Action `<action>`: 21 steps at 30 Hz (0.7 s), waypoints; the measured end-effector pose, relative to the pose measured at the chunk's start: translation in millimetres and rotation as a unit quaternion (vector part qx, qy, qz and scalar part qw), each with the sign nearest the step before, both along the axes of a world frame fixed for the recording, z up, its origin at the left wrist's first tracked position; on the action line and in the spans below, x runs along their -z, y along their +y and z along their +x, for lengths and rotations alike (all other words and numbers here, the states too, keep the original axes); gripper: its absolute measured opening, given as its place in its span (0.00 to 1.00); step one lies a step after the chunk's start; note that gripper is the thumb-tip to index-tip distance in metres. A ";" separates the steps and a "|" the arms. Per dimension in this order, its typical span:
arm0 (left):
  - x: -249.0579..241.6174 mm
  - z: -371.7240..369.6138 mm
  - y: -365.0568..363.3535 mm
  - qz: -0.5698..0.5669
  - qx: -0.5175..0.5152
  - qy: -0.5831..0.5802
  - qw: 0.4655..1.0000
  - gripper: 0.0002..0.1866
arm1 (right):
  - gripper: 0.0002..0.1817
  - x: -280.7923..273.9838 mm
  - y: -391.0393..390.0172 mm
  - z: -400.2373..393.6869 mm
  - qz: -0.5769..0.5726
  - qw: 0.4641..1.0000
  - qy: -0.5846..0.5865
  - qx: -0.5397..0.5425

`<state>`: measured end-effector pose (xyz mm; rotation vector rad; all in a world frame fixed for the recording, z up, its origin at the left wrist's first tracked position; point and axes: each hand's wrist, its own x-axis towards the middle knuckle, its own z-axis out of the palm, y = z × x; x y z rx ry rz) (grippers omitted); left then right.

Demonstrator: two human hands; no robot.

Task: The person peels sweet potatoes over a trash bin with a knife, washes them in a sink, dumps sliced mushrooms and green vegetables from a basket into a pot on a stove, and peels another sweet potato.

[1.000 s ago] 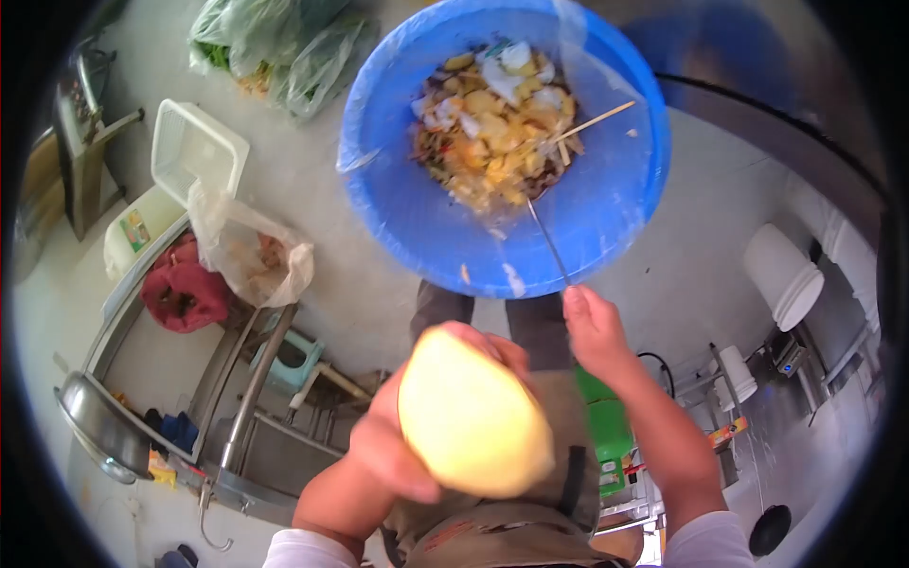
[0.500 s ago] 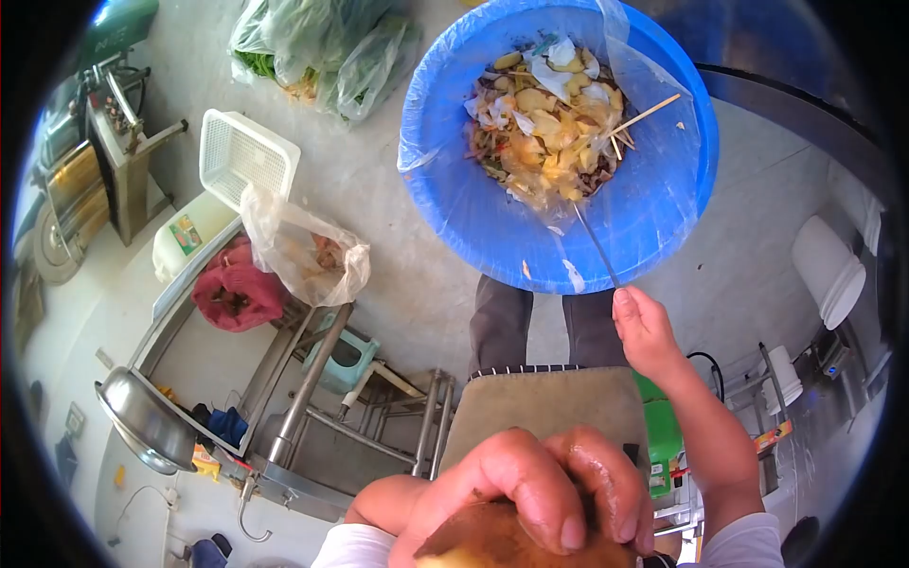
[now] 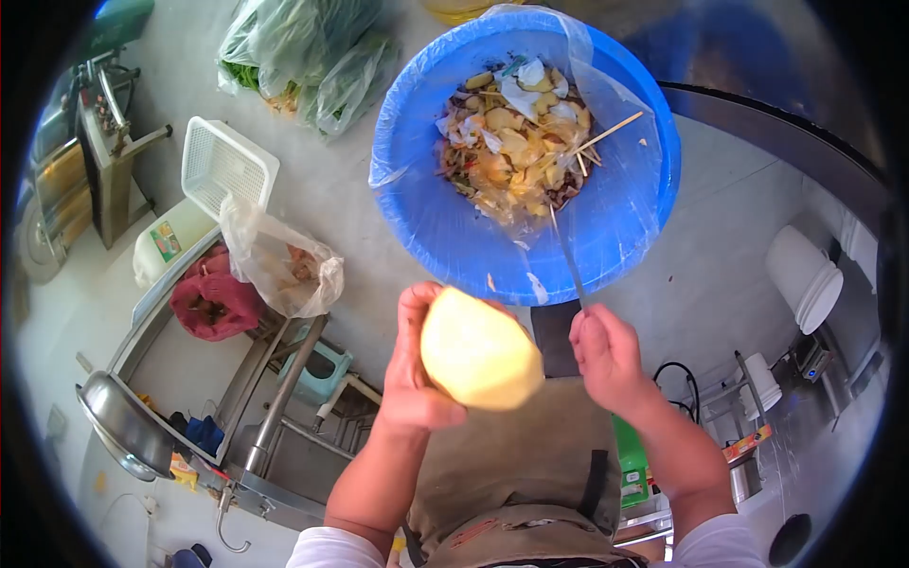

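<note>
My left hand (image 3: pixel 414 374) is wrapped around a large potato (image 3: pixel 478 350), lifted in front of my lap. Its side towards me is pale yellow and peeled. My right hand (image 3: pixel 606 355) is closed on the handle of a knife (image 3: pixel 569 257), whose long thin blade points away from me over the near rim of a blue bin (image 3: pixel 606 256). A clear plastic liner covers the bin's inside. Peelings (image 3: pixel 511 147), scraps of white paper or plastic and a few thin sticks (image 3: pixel 611 133) lie in it. The knife's handle is mostly hidden by my fingers.
To the left are a white basket (image 3: pixel 227 166), a plastic bag (image 3: pixel 284 260), a red mesh sack (image 3: pixel 216 303) and a steel bowl (image 3: pixel 123 426) beside a metal frame. Bagged greens (image 3: pixel 303 57) lie beyond. White buckets (image 3: pixel 805 279) stand right.
My left hand has gone from close under the camera to farther forward and down, carrying the potato; its peeled side now shows. My right hand and knife have shifted slightly in view.
</note>
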<state>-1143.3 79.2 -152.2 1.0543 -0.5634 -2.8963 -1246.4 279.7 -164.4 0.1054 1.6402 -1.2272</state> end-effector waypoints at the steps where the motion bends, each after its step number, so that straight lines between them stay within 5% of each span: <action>1: 8.0 4.7 0.0 0.008 -0.011 -0.015 1.000 0.53 | 0.17 -4.3 -0.2 -1.7 -0.021 0.999 0.044 -0.018; 5: 23.6 1.0 4.3 0.053 -0.017 -0.047 0.997 0.44 | 0.14 -12.4 -10.6 -10.1 -0.096 0.950 0.265 -0.136; 9: 38.4 0.9 21.2 0.038 -0.024 -0.119 0.992 0.34 | 0.13 -14.5 -14.2 -15.0 -0.074 0.918 0.308 -0.240; 15: 33.1 5.4 17.5 0.026 0.010 -0.179 0.983 0.32 | 0.13 30.5 6.7 0.8 0.084 0.932 0.248 -0.249; 16: 31.7 7.2 13.6 0.063 0.009 -0.164 0.984 0.33 | 0.15 52.0 13.4 -11.1 0.146 0.940 0.147 -0.272; 21: 47.2 18.1 15.6 0.077 0.025 -0.167 0.983 0.34 | 0.15 15.7 -0.4 -3.4 -0.012 0.968 0.137 -0.209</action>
